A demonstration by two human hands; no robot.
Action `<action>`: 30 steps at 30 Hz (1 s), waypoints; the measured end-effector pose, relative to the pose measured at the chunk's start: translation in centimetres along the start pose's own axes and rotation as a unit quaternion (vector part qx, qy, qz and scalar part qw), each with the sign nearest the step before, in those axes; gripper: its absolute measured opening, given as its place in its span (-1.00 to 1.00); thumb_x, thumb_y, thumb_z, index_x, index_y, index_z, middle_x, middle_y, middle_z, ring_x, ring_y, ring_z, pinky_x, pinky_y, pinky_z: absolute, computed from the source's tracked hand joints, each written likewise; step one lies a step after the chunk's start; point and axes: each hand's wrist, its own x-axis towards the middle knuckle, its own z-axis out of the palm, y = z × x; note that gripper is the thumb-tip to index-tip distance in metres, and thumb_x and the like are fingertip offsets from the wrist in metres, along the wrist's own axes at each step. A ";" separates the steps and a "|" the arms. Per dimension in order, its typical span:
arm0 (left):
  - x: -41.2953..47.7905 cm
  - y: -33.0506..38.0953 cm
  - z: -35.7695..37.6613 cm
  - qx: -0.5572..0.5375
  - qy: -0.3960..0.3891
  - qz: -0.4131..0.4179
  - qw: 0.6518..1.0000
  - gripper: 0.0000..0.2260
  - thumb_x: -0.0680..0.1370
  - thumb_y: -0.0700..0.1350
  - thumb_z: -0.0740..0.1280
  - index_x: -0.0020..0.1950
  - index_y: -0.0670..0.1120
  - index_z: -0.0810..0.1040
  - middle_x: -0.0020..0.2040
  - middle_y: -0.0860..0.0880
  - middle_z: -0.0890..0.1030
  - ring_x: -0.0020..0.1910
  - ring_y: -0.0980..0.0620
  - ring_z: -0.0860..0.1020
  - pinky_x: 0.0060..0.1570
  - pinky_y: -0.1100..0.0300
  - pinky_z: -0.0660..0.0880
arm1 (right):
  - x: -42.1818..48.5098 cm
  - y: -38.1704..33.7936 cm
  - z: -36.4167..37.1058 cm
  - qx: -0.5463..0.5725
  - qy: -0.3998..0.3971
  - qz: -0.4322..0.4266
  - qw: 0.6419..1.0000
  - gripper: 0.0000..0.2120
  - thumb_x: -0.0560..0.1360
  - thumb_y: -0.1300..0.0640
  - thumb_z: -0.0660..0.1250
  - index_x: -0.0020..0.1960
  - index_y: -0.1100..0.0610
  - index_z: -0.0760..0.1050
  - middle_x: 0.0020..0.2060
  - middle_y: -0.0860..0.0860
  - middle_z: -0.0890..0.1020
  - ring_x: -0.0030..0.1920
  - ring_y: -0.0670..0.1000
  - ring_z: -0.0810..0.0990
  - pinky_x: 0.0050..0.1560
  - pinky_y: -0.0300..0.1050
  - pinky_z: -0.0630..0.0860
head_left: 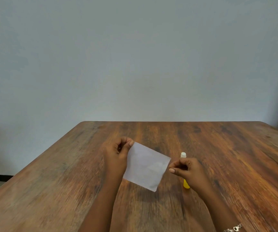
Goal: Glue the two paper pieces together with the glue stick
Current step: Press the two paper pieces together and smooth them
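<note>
A white square of paper point(145, 166) hangs tilted above the wooden table point(218, 148). My left hand point(116, 156) pinches its upper left corner between thumb and fingers. My right hand point(187, 169) sits just off the paper's right corner, fingers curled and thumb pressed to them; it does not appear to touch the paper. I see only one sheet; a second piece may lie flush with it. The glue stick point(183, 155) lies on the table behind my right hand, with a white tip showing above the hand and a yellow body below it.
The table's far edge meets a plain grey wall. Its left edge runs diagonally down toward the floor at the lower left. A bracelet point(233, 228) sits on my right wrist.
</note>
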 end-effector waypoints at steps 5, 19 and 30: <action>0.0 -0.4 -0.3 -0.043 0.033 -0.033 0.998 -0.71 0.46 -0.26 0.35 -0.33 0.12 0.57 -0.39 0.13 0.63 -0.33 0.31 0.56 -0.32 0.55 0.44 | -0.4 -0.8 0.2 0.137 -0.012 0.003 0.990 -0.89 0.38 0.28 0.39 -0.12 0.12 0.62 -0.14 -0.02 0.69 -0.14 -0.16 0.66 -0.24 -0.41 0.55; -1.6 2.5 1.3 0.210 -0.076 0.253 0.941 -0.88 0.43 -0.17 0.34 -0.08 -0.15 0.61 -0.13 -0.06 0.67 -0.12 0.06 0.59 -0.03 0.31 0.42 | 0.1 -2.9 2.0 0.100 0.064 -0.067 0.991 -0.88 0.40 0.26 0.39 -0.31 0.25 0.58 -0.38 0.07 0.62 -0.33 -0.10 0.57 -0.31 -0.31 0.49; -2.1 2.6 2.7 0.231 -0.161 0.252 0.926 -0.87 0.44 -0.19 0.25 -0.22 -0.18 0.57 -0.26 -0.10 0.61 -0.30 -0.03 0.53 -0.38 0.26 0.32 | -0.4 -3.8 2.4 0.025 0.041 -0.116 0.992 -0.93 0.41 0.27 0.38 -0.21 0.25 0.64 -0.33 0.09 0.61 -0.27 -0.04 0.55 -0.25 -0.34 0.43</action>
